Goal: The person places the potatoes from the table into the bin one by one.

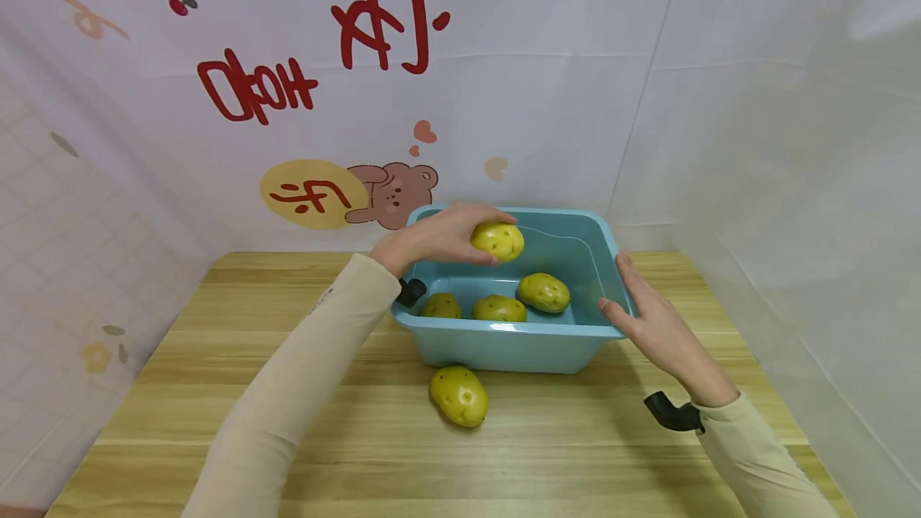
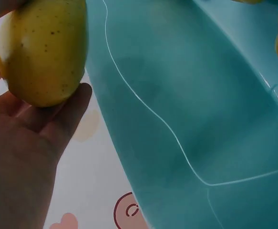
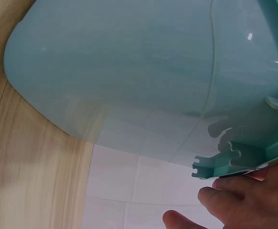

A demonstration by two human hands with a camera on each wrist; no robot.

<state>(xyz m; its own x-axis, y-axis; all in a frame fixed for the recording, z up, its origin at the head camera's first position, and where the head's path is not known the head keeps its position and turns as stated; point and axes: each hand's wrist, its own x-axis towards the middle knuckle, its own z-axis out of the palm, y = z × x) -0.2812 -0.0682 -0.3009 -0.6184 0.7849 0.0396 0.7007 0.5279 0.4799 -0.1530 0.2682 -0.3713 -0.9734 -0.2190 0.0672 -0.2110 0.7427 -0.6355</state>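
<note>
My left hand (image 1: pixel 448 234) grips a yellow potato (image 1: pixel 498 241) above the light blue plastic tub (image 1: pixel 504 350), with the thumb on its near side. The left wrist view shows this potato (image 2: pixel 48 52) close up, with fingers behind and below it. Inside the tub lie three more potatoes: one at the left (image 1: pixel 441 306), one in the middle (image 1: pixel 500 308) and one farther right (image 1: pixel 544 292). My right hand (image 1: pixel 658 326) holds the tub's right rim, thumb over the inner side and fingers along the outside. In the right wrist view, fingers (image 3: pixel 234 195) lie beside the rim.
Another potato (image 1: pixel 460 396) lies on the wooden table (image 1: pixel 547 454) in front of the tub. A white printed sheet (image 1: pixel 547 102) with red characters and a bear hangs behind. Pale sheets also stand at the left and right sides.
</note>
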